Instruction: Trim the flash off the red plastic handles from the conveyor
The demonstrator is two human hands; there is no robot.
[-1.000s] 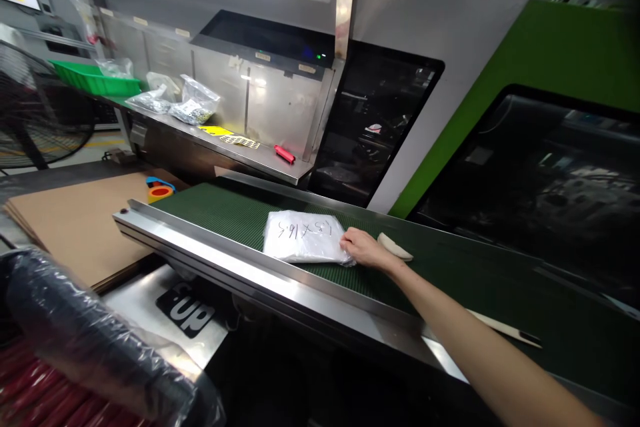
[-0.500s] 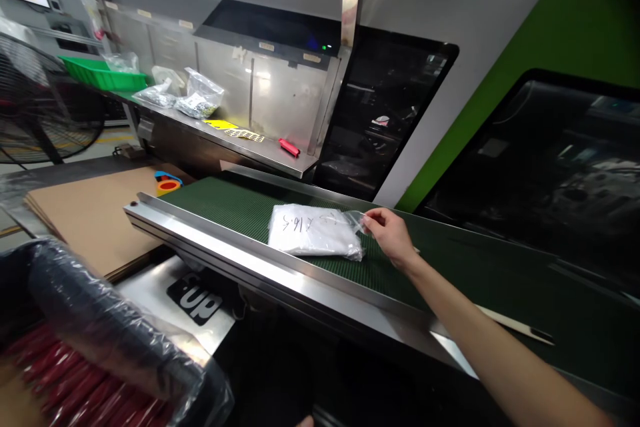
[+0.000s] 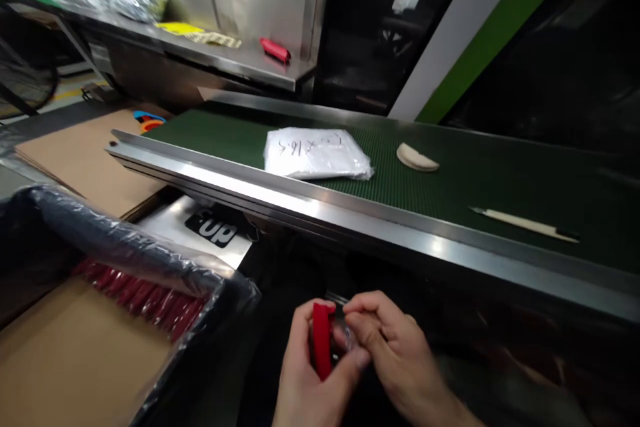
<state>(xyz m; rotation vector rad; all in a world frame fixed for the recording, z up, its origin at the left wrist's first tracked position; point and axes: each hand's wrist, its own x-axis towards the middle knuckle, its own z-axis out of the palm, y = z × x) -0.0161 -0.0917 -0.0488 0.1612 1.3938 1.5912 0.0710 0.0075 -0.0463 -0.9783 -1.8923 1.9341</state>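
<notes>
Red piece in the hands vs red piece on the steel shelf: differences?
The red piece in the hands stands upright, pinched by the left hand with the right hand at its top; the red piece on the shelf lies flat, untouched. The held one looks larger, being nearer the camera. Both are red and elongated.

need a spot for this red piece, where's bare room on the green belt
Bare belt lies left of the white bag, and between the cream curved piece and the thin stick. The steel shelf behind is crowded. Both hands, left hand and right hand, share the red piece.
</notes>
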